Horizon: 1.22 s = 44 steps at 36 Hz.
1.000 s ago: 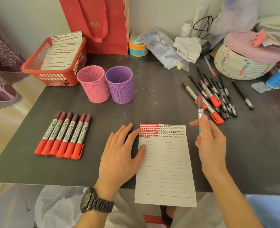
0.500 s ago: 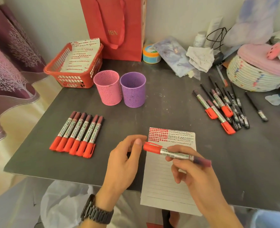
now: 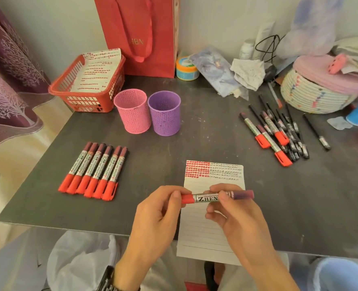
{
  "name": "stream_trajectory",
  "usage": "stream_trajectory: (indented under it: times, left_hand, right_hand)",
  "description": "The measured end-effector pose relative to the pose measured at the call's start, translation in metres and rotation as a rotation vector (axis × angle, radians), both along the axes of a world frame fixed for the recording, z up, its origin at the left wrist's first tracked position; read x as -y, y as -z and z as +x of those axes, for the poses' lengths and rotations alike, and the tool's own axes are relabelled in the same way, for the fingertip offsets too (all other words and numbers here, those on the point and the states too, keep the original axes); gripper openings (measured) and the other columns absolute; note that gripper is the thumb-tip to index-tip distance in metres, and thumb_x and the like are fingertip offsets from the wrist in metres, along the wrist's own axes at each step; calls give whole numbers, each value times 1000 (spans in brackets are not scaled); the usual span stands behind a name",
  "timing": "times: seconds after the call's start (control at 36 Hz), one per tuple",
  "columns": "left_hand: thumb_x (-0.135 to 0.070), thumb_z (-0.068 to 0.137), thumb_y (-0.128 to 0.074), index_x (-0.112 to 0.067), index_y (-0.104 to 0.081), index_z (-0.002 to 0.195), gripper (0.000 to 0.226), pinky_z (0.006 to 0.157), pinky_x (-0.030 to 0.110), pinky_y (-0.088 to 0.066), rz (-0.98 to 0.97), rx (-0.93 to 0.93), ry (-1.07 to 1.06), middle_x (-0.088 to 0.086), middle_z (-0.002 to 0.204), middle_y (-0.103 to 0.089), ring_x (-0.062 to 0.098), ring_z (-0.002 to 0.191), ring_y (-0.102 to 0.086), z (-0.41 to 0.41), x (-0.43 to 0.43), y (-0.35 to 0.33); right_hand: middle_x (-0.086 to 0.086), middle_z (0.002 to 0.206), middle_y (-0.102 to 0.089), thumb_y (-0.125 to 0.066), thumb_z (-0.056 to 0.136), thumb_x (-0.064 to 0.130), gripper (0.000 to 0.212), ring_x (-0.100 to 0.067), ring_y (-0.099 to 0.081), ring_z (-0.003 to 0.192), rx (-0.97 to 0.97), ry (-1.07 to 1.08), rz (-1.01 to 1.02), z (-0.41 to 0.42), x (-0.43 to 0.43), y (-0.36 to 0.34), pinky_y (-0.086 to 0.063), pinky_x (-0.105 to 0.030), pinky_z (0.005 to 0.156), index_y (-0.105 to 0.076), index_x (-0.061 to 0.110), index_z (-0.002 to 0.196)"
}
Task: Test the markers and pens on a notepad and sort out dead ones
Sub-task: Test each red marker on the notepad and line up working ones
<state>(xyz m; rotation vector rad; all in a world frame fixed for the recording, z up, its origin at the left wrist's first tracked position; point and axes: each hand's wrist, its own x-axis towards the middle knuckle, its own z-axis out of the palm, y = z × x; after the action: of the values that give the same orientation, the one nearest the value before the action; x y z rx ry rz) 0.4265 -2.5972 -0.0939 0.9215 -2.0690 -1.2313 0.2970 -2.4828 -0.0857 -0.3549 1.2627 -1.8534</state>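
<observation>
I see marker (image 3: 207, 198) level above notepad (image 3: 194, 234): L hand (image 3: 155, 219) pinches its red cap (image 3: 186, 199), R hand (image 3: 240, 221) grips the barrel.

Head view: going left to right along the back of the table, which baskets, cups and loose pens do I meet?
Red basket, pink cup, purple cup, loose pile of markers and pens, woven basket.

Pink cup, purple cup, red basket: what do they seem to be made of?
Pink cup and purple cup: thin perforated sheet, matte coloured coat; regular punched holes suggest painted metal, though plastic is possible. Red basket: moulded plastic, slightly glossy, with slotted walls and a rolled rim.
</observation>
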Motion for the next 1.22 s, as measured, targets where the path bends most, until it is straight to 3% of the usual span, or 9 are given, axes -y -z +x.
stream_trajectory:
  times: [0.19,0.33,0.47,0.61,0.75,0.83,0.97,1.14,1.22]
  left_hand:
    - [-57,93,-29,-29,-65,63,54,49,20,-33,-72,261,37,-10,44,-47,10,48,-49,-6,-1,-3]
    - [-61,87,-11,-15,-46,58,65,53,36,-36,-241,358,-65,-3,52,-50,20,54,-48,-17,-17,6]
    - [-58,89,-13,-18,-28,55,54,49,32,-26,-266,364,-106,-4,48,-38,20,49,-38,-18,-46,14]
    - [-40,96,-31,-23,-22,53,47,39,22,-15,-310,323,-105,-9,42,-27,13,38,-26,-14,-56,5]
    - [-40,95,-27,-22,-20,50,49,40,24,-17,-187,316,-63,-5,40,-27,16,38,-26,-18,-61,-4]
    - [-41,92,-26,-20,-38,45,53,52,33,-30,123,265,3,-5,41,-40,16,45,-35,-9,-54,-2]
    - [-50,92,-31,-16,-29,54,51,52,26,-26,171,158,-143,-7,47,-32,8,48,-27,22,-18,8]
    - [-65,96,-24,-24,-43,53,62,57,30,-39,232,-96,-101,0,50,-49,16,52,-44,-3,16,7]
    - [-66,95,-26,-24,-53,69,56,70,34,-45,91,-24,-54,-6,71,-67,8,67,-57,-21,34,12]
  right_hand:
    - [-15,97,-72,-72,83,24,12,-25,-70,92,2,26,-32,11,5,4,-58,-31,74,-75,13,87]
    - [-7,73,-56,-60,86,18,12,-23,-61,73,413,184,-245,23,14,-5,-54,-35,77,-61,12,76]
    - [3,50,-27,-61,89,30,45,-15,-28,46,599,396,-188,29,17,-13,-38,-29,54,-36,19,53]
    - [5,42,-15,-58,84,20,51,-13,-13,39,578,377,-83,20,14,-17,-24,-26,38,-23,21,47]
    - [8,38,-16,-58,78,23,49,-11,-11,35,505,215,-153,10,13,-19,-19,-21,38,-23,24,43]
    - [11,40,-13,-56,81,28,49,-10,-7,36,488,97,-308,-14,2,-21,-16,-19,36,-23,26,46]
    - [8,43,-18,-48,98,34,53,-9,-18,39,423,122,-461,-62,-14,-22,-25,-22,43,-25,26,51]
    - [-2,80,-62,-46,97,63,57,-17,-62,77,407,182,-194,-56,6,-7,-54,-31,74,-65,15,72]
    - [-2,75,-62,-37,93,75,69,-16,-58,65,295,183,-75,-59,3,-2,-51,-28,60,-73,17,85]
